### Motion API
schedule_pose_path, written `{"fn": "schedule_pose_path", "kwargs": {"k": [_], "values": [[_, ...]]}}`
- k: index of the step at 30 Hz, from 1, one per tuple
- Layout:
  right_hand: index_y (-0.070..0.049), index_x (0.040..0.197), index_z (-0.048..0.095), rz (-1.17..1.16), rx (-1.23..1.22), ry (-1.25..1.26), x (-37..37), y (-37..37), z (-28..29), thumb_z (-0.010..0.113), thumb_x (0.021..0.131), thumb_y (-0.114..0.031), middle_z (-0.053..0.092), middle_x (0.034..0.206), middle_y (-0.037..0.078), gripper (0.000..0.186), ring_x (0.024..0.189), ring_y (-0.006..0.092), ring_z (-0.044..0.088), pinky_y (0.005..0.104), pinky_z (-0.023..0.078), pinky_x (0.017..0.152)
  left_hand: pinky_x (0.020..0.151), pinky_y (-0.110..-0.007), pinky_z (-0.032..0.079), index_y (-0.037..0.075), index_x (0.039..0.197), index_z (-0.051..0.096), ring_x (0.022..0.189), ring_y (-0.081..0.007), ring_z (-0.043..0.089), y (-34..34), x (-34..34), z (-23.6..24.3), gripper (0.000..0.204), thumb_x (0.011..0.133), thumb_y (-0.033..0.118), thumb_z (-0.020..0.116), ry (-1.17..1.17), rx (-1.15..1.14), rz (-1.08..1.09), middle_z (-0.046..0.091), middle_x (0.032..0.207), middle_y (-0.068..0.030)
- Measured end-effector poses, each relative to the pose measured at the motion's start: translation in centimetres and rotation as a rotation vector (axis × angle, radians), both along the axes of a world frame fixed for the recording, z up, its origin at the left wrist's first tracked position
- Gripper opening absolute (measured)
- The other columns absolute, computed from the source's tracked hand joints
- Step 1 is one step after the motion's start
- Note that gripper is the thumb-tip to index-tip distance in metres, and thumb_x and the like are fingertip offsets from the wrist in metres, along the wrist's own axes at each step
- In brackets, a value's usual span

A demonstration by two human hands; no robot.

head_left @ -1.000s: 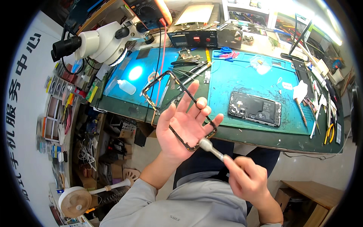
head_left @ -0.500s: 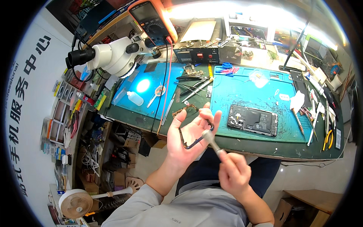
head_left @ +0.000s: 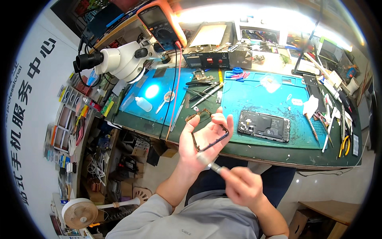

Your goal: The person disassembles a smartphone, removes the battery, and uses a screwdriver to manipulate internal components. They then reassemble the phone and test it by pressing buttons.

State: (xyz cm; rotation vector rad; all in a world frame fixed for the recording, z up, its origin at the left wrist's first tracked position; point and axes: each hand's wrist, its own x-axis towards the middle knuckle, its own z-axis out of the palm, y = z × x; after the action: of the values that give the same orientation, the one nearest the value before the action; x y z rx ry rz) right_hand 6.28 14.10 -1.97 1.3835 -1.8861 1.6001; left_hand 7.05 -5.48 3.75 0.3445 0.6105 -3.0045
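Palm up in front of the bench, my left hand [head_left: 201,141] grips a thin dark rectangular frame [head_left: 215,143], with the fingers curled over one side and the thumb at the other. My right hand [head_left: 242,185] holds a slim tool [head_left: 215,167] with a silvery shaft; its pale head is motion-blurred near the lower end of the frame, and whether it touches is unclear. Just beyond, to the right, an opened phone [head_left: 264,125] with dark internals lies on a blue repair mat [head_left: 246,95].
A microscope [head_left: 119,59] and an orange-edged multimeter [head_left: 161,28] with hanging leads stand at back left, above a second mat [head_left: 133,115]. A power-supply box [head_left: 199,59] sits behind. Tweezers, yellow pliers [head_left: 344,145] and assorted tools crowd the bench's right. A fan [head_left: 79,213] stands lower left.
Since a second ago, my left hand has lowered and tilted the frame flatter. The tool in my right hand has shifted left, and upward then back down toward the frame's lower end.
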Motion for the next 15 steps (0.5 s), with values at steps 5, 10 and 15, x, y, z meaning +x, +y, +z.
{"fn": "schedule_pose_path", "kwargs": {"k": [5, 10, 15], "values": [[-0.006, 0.125, 0.076, -0.088, 0.058, -0.12, 0.0, 0.0, -0.2, 0.072, 0.07, 0.006, 0.069, 0.092, 0.007, 0.056, 0.064, 0.0188, 0.066, 0.031, 0.056, 0.054, 0.121, -0.053, 0.04, -0.005, 0.139, 0.046, 0.101, -0.0241, 0.061, 0.2, 0.2, -0.1, 0.051, 0.1, 0.025, 0.056, 0.001, -0.094, -0.001, 0.055, 0.103, -0.0093], [-0.004, 0.126, 0.075, -0.177, -0.076, 0.103, -2.7, 4.3, 2.1, 0.067, 0.072, 0.007, 0.069, 0.092, 0.008, 0.056, 0.071, 0.0223, 0.067, 0.033, 0.054, 0.06, 0.122, -0.058, 0.037, 0.0, 0.151, 0.043, 0.115, -0.0255, 0.062, 0.1, 0.8, -0.5, 0.062, 0.1, 0.032, 0.06, 0.037, -0.615, 0.105, 0.059, 0.116, -0.0112], [-0.006, 0.128, 0.071, -0.854, 0.524, 0.054, -11.7, 12.3, 2.8, 0.065, 0.091, 0.003, 0.069, 0.112, 0.013, 0.039, 0.1, 0.0334, 0.07, 0.0419, 0.055, 0.085, 0.114, -0.051, 0.045, 0.0, 0.155, 0.043, 0.124, -0.0281, 0.061, 2.3, 2.7, -2.5, 0.067, 0.101, 0.035, 0.06, 0.089, -1.158, -0.154, 0.062, 0.129, -0.015]]}}
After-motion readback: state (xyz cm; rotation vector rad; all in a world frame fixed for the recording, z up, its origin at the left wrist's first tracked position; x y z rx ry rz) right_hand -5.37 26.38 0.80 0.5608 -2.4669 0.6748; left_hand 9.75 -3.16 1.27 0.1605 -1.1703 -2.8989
